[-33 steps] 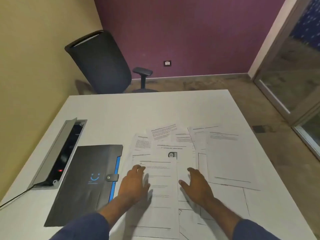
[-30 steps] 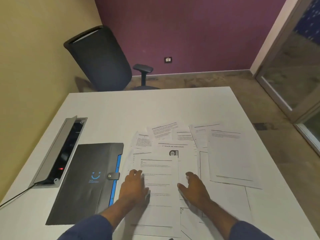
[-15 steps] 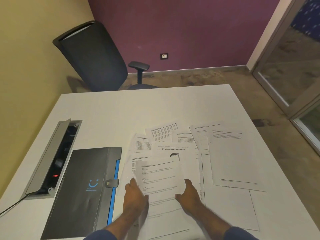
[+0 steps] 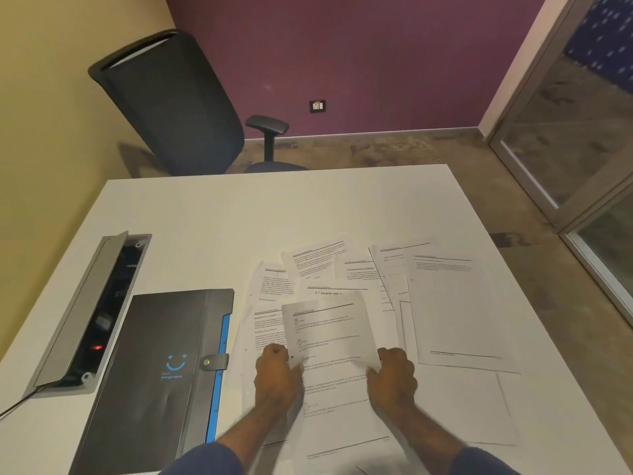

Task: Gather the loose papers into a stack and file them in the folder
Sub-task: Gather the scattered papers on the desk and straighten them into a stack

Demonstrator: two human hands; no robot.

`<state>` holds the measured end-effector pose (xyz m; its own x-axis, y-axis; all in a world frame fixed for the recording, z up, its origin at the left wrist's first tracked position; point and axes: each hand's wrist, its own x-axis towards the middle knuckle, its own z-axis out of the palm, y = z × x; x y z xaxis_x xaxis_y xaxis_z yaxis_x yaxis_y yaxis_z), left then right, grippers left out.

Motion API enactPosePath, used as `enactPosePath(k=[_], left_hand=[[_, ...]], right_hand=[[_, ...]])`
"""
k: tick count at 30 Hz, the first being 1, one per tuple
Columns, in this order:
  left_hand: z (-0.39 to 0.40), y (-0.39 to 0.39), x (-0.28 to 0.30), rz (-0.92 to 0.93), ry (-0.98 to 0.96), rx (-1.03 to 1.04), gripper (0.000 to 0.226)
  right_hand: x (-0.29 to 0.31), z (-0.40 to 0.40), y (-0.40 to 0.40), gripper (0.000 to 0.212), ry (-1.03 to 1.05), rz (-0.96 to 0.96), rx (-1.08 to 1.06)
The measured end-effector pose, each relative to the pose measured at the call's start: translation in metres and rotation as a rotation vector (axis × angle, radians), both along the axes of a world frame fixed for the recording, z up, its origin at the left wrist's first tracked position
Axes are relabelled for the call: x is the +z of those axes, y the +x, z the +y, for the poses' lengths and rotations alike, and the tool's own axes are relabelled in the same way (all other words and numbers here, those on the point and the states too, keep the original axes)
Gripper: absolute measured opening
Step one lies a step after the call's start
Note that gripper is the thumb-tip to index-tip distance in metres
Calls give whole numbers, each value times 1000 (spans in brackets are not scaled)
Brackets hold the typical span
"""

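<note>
Both hands grip one printed sheet [image 4: 325, 323] by its near corners, the left hand [image 4: 277, 375] pinching the left edge and the right hand [image 4: 392, 373] the right edge, so its far end tilts up off the pile. Under and around it, the loose papers [image 4: 445, 303] lie fanned and overlapping across the middle and right of the white table [image 4: 212, 214], some slanted, a few reaching toward the near edge. A dark folder [image 4: 161, 368] with a blue spine strip and a snap tab lies shut just left of the papers, its right edge close to the nearest sheets. Left of the folder, a grey cable box [image 4: 85, 313] set into the table stands with its lid raised. An office chair [image 4: 178, 104] sits beyond the table's far edge, against the purple wall.
</note>
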<state>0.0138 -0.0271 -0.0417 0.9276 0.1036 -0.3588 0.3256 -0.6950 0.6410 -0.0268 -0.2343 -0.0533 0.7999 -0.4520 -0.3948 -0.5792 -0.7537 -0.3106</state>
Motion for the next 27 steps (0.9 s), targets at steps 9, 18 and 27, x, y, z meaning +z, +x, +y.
enactPosePath(k=[9, 18, 27], left_hand=[[-4, -2, -1, 108, -184, 75, 18], [16, 4, 24, 299, -708, 262, 55], [43, 23, 72, 46, -792, 78, 36]], right_hand=[[-12, 2, 0, 30, 238, -86, -112], [5, 16, 5, 83, 864, -290, -210], [93, 2, 20, 30, 1005, -338, -127]])
